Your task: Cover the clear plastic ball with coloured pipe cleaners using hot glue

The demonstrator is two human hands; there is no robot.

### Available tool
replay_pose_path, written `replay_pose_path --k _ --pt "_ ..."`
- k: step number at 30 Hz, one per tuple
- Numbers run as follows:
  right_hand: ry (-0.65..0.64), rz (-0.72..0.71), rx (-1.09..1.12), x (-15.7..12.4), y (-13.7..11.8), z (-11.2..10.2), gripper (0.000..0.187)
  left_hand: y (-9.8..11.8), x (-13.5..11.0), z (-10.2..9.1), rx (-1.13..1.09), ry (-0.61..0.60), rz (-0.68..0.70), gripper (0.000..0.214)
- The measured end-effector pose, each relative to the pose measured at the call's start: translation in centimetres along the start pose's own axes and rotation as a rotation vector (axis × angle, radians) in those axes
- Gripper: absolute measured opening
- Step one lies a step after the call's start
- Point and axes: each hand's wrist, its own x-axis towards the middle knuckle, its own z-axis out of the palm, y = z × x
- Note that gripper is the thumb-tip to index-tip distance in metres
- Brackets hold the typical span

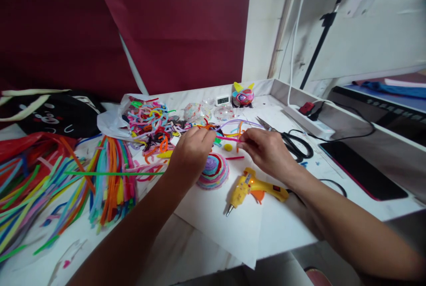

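Observation:
A bright pink pipe cleaner (228, 139) stretches between my two hands over the white paper. My left hand (193, 153) is closed on one end, and the fingers of my right hand (266, 150) pinch the other. Below my left hand lies a round coil (213, 171) of purple, red, pink and teal pipe cleaners, partly covered by that hand. In front of my right hand, the yellow hot glue gun (246, 188) rests on its side with an orange light showing. A short red-pink piece (234, 158) and a small yellow disc (228, 147) lie between the hands.
Black-handled scissors (297, 144) lie beyond my right hand, near a phone (364, 170) and a power strip (309, 122). Pipe cleaner bundles (113, 179) cover the left side. Behind are a heap of scraps (149, 117), a small clock (222, 100) and a colourful yellow-eared figure (243, 95).

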Motion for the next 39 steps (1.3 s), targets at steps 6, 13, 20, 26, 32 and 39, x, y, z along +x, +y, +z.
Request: replay_pose_path --k 6,13,20,26,32,39 --pt "0.176 0.066 0.078 0.1 -0.2 0.0 0.011 0.5 -0.2 -0.1 0.044 0.157 -0.079 0.025" --pt "0.251 0.062 0.116 0.2 0.6 0.4 0.009 -0.4 0.1 -0.1 -0.165 0.027 -0.066 0.037" --pt "0.203 -0.009 0.027 0.1 0.6 0.6 0.008 -0.4 -0.3 -0.1 -0.096 0.048 -0.133 0.035" --pt "0.277 0.117 0.147 -0.1 0.2 1.1 0.007 -0.1 -0.4 0.2 -0.075 0.15 -0.149 0.033" --pt "0.308 0.18 0.192 0.2 1.1 1.2 0.006 -0.2 0.4 -0.9 -0.421 0.131 -0.279 0.025" --pt "0.313 0.302 0.331 0.6 2.4 1.2 0.01 -1.5 -0.4 -1.2 -0.655 0.049 -0.495 0.06"
